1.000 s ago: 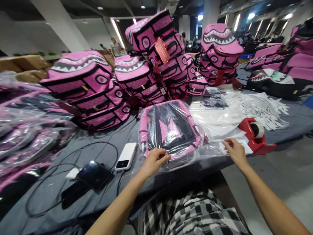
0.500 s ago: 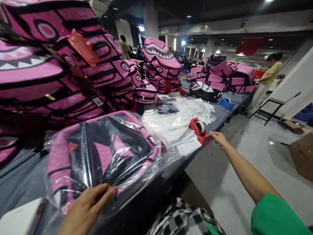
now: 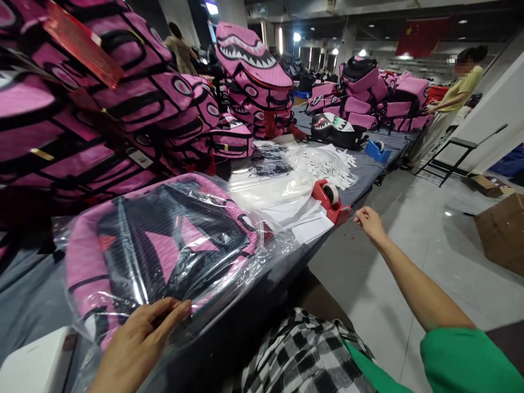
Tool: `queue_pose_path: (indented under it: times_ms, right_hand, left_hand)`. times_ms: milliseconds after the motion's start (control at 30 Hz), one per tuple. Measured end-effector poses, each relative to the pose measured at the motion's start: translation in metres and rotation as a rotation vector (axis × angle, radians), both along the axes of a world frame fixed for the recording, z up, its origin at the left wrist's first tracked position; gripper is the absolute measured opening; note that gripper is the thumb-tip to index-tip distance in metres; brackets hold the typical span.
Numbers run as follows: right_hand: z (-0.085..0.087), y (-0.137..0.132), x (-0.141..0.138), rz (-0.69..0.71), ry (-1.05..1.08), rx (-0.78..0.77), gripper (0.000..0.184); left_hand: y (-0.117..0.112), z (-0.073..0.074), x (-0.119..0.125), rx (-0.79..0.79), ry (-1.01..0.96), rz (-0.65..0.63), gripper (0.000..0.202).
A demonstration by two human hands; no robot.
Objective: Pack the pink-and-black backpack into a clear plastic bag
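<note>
A pink and black backpack (image 3: pixel 164 240) lies flat on the grey table (image 3: pixel 24 295), wrapped in a clear plastic bag (image 3: pixel 262 256). My left hand (image 3: pixel 139 341) rests on the bag's near edge, fingers stretched flat against the plastic. My right hand (image 3: pixel 368 221) is stretched out to the right, just off the table edge beside a red tape dispenser (image 3: pixel 329 201). Its fingers are curled together in a pinch; what they hold is too small to see.
Stacks of pink shark-face backpacks (image 3: pixel 123 103) fill the back of the table. White sheets and clear bags (image 3: pixel 286 191) lie by the dispenser. A blue tape dispenser (image 3: pixel 376 150) sits farther along. Another person (image 3: pixel 454 93) stands at the far right. Cardboard boxes (image 3: pixel 499 232) stand on the floor.
My view swung to the right. My right hand went from the bag's edge out to the red tape dispenser and has drawn slightly back from it. My left hand stayed on the bagged backpack.
</note>
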State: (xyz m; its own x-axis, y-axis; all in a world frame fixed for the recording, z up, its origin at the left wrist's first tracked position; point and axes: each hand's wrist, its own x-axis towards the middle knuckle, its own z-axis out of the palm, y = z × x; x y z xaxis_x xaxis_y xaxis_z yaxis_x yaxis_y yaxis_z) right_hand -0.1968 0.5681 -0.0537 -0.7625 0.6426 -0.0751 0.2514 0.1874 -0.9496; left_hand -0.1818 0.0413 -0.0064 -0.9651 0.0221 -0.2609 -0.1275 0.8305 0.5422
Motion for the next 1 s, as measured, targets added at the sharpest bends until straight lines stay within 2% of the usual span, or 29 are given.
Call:
queue_pose_path:
  times_ms: [67,167,233,300,333,367,400,467,533,600,700,767,833,900,933,1000]
  right_hand:
    - [-0.011,-0.021,0.011,0.042,0.012,-0.156,0.046]
    - [-0.019,-0.082,0.013,0.314,0.043,-0.405,0.068]
    - [-0.012,-0.131,0.012,0.546,0.044,-0.558,0.072]
    - [0.006,-0.173,0.009,0.796,0.059,-0.678,0.065]
    - [0.017,-0.189,0.004,0.943,0.083,-0.681,0.059]
    - [0.029,-0.202,-0.005,1.105,0.114,-0.621,0.052]
    - [0.041,-0.212,-0.016,1.278,0.143,-0.499,0.046]
    - [0.062,-0.229,-0.047,1.597,0.178,-0.14,0.039]
    - [0.077,-0.245,-0.077,1.812,0.142,0.173,0.036]
    - [0.083,-0.263,-0.099,1.935,0.085,0.372,0.033]
    - [0.08,-0.286,-0.112,2.018,-0.047,0.627,0.023]
    - [0.075,-0.296,-0.112,1.997,-0.102,0.822,0.018]
    - [0.069,-0.3,-0.112,1.866,-0.095,1.026,0.024]
    - [0.061,-0.297,-0.115,1.643,-0.035,1.184,0.045]
    - [0.056,-0.292,-0.115,1.529,-0.021,1.235,0.049]
    - [0.043,-0.281,-0.11,1.389,0.108,1.264,0.033]
  left_hand:
    - [0.0,0.001,-0.001,-0.014,-0.056,0.028,0.067]
    - [-0.001,-0.003,-0.001,0.018,-0.038,0.039,0.066]
    - [0.001,-0.004,0.0,0.059,-0.002,0.013,0.064]
    - [0.004,-0.004,0.001,0.095,0.045,-0.014,0.059]
    - [0.005,-0.004,0.001,0.106,0.063,-0.018,0.056]
    - [0.007,-0.004,0.0,0.118,0.076,-0.015,0.054]
    - [0.008,-0.005,-0.002,0.127,0.082,-0.008,0.051]
    - [0.008,-0.008,-0.004,0.136,0.097,0.0,0.048]
    - [0.008,-0.01,-0.004,0.137,0.115,-0.001,0.046]
    - [0.008,-0.013,-0.003,0.141,0.132,-0.005,0.043]
    - [0.008,-0.015,-0.001,0.156,0.151,-0.025,0.04]
    - [0.009,-0.015,0.0,0.161,0.159,-0.035,0.039]
    - [0.01,-0.013,0.001,0.159,0.157,-0.029,0.039]
    - [0.01,-0.011,-0.001,0.146,0.152,-0.012,0.041]
    - [0.009,-0.01,-0.001,0.141,0.151,-0.009,0.042]
    - [0.005,-0.009,0.0,0.137,0.155,-0.015,0.045]
